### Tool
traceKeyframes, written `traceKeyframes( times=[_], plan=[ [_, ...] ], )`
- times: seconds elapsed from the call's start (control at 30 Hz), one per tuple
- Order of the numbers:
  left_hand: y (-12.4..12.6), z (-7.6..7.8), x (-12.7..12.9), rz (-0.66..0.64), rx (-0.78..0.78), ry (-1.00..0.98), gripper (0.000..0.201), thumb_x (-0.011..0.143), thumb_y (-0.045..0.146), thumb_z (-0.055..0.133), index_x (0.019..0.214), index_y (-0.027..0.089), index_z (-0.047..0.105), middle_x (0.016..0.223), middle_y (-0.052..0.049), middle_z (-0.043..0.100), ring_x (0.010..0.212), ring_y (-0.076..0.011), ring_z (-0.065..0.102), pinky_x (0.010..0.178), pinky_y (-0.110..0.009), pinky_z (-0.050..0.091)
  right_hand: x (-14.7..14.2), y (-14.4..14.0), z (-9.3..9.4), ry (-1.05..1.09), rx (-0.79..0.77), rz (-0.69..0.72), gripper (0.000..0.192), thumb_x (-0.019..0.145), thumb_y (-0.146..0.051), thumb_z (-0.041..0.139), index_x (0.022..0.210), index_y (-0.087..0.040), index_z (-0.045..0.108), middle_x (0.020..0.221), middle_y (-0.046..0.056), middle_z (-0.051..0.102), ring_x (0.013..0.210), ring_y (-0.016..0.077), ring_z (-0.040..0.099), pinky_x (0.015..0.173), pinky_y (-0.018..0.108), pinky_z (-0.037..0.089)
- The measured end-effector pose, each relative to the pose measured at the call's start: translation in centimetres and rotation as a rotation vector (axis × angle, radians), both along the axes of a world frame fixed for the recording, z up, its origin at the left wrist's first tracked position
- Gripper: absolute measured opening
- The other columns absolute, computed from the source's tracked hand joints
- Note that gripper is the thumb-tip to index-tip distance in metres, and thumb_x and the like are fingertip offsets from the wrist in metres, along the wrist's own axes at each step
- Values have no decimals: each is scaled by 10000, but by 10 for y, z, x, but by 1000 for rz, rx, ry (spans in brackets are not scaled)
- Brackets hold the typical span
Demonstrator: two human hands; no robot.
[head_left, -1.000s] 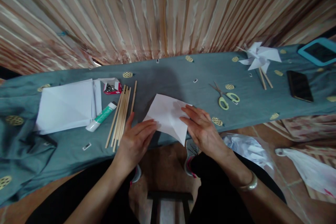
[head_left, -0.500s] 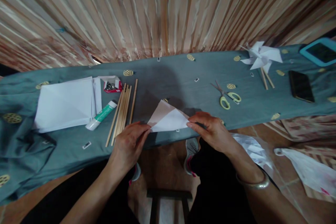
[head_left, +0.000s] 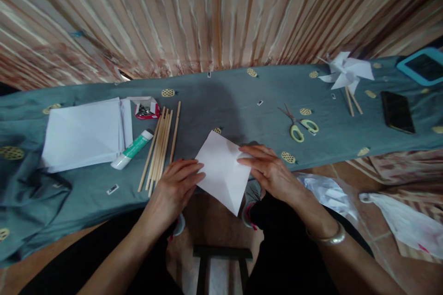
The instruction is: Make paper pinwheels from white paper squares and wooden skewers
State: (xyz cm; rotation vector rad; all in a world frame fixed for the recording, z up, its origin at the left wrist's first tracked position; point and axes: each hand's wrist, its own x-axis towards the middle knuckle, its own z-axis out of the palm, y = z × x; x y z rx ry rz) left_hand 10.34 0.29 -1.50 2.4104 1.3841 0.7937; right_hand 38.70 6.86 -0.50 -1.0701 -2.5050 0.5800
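Left hand [head_left: 176, 184] pinches the left corner of a white paper square [head_left: 223, 170], fingertips on top of the sheet. Right hand [head_left: 268, 170] grips the square's right corner, fingers flat over it. The square sits diamond-wise at the near edge of the grey-blue tablecloth [head_left: 224, 101]; its lower corner hangs past the edge, over the floor. Faint crease lines cross it.

Places taken from the paper square:
- Just left: bundle of wooden sticks [head_left: 161, 147], lying roughly parallel, close to the left hand.
- Further left: glue stick [head_left: 133, 149], white body, green label; writing too small to read.
- Beyond the sticks, up-left: small red-and-white box [head_left: 147, 108], open, with metal bits inside; no print legible.
- Far left: stack of white sheets [head_left: 85, 133].
- Right and up: scissors [head_left: 299, 124] with pale yellow-green handles, blades open.
- Far right, up: finished white paper pinwheel [head_left: 346, 73] on sticks.
- Far right: dark phone [head_left: 397, 111], face blank; past it a tablet in a teal case [head_left: 422, 65].
- Right wrist carries a metal bangle [head_left: 328, 237].
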Motion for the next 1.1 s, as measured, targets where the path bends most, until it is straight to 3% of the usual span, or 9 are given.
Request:
traceKeyframes(
  times=[0.37,0.57,0.67,0.77,0.9,1.1],
  plan=[
    [3,10,3,190,-108,-77,242,957,294,527,903,198,742,919,-56,739,914,-213,619,825,-379,509,2,6,3,207,-284,-126,214,946,-330,565,981,-197,730,1034,77,742,1000,213,674,909,381,533],
    [8,10,3,229,-75,17,277,958,318,518,823,179,715,853,-63,726,868,-234,618,794,-410,507,-5,3,-3,230,-374,-347,354,885,-335,626,1209,-195,643,1010,78,760,883,218,720,811,359,571],
    [9,17,8,277,24,105,200,928,301,568,1014,156,676,1029,-112,717,980,-274,624,849,-446,515,-8,3,-4,206,-355,-359,384,868,-300,640,1237,-198,630,988,74,769,856,220,725,803,359,575],
    [5,25,23,202,157,188,390,927,192,548,1312,136,518,1391,-173,560,1327,-309,464,1069,-508,399,-10,4,-4,199,-306,-328,342,868,-294,639,1195,-200,666,1039,84,760,886,224,721,811,360,579],
    [-6,19,50,20,134,298,437,963,141,432,1400,157,437,1457,-120,524,1445,-252,334,1201,-500,186,-12,4,-3,213,-278,-283,297,888,-282,617,1168,-221,694,1090,79,751,955,229,713,860,387,578],
    [-11,-1,62,62,52,361,507,966,288,462,1436,111,388,1512,-148,447,1442,-269,340,1215,-530,0,-10,1,-3,205,-269,-272,264,912,-259,586,1143,-218,708,1088,71,754,1005,233,700,914,423,557]
  ],
)
